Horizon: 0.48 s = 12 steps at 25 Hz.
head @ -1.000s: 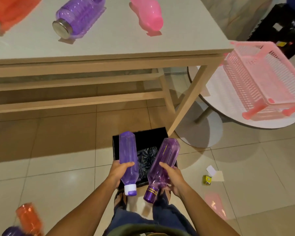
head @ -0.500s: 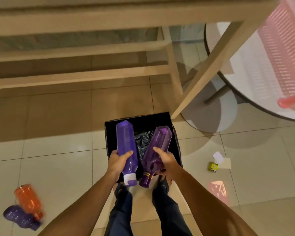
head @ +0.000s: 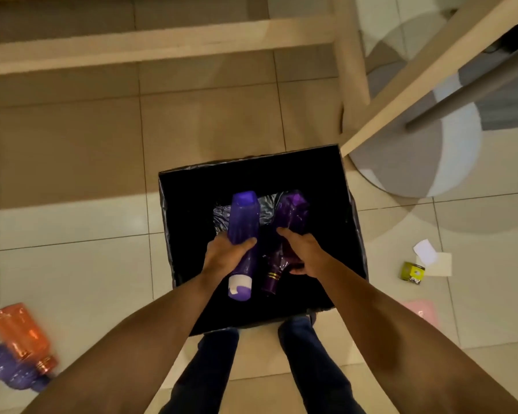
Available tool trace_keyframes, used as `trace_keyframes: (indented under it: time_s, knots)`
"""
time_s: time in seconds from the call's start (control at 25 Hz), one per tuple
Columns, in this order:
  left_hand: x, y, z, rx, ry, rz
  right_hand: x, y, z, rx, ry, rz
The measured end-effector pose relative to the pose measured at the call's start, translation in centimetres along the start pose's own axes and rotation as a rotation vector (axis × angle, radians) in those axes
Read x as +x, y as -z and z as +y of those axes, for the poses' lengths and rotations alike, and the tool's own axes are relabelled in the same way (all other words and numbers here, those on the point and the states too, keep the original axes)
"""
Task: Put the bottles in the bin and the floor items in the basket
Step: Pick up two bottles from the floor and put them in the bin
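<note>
A black bin (head: pixel 350 210) lined with a dark bag stands on the floor right below me. My left hand (head: pixel 222 258) grips a blue-violet bottle (head: pixel 243 222) with a white-banded cap, held inside the bin's mouth, base pointing away. My right hand (head: pixel 302 252) grips a darker purple bottle (head: pixel 292 210) with a gold-ringed cap, beside the first, also down in the bin. On the floor at the lower left lie an orange bottle (head: pixel 20 333) and a purple bottle (head: pixel 3 369), touching each other.
A small yellow-green box (head: pixel 412 272) and white paper pieces (head: pixel 431 255) lie on the tiles right of the bin. A pink item (head: pixel 422 312) lies nearer me. Wooden table legs and rails (head: pixel 401 115) cross the top. A round table base (head: pixel 455 162) is at right.
Both hands have lowered the two purple bottles from above the bin down into its mouth. My head has tipped downward, so the tabletop and pink basket have left the view.
</note>
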<state>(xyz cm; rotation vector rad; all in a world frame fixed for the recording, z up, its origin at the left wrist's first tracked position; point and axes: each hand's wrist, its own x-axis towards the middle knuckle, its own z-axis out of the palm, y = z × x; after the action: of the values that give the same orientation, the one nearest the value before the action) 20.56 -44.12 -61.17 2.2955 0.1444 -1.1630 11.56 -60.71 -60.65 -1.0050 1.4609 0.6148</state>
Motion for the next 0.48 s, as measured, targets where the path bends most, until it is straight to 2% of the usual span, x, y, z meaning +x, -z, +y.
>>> trace_keyframes:
  time_s: [0.08,0.24,0.48]
  knots:
    - [3.0,-2.0,-1.2,0.032,0.031,0.015,3.6,-0.5,0.3,-0.077,-0.007,0.059]
    - [8.5,-5.6,-2.9,0.075,0.087,-0.051,10.1,-1.2,0.9,-0.229,-0.046,0.129]
    - [14.1,-9.7,-4.6,0.087,0.119,-0.052,17.2,-1.4,0.7,-0.661,-0.015,0.231]
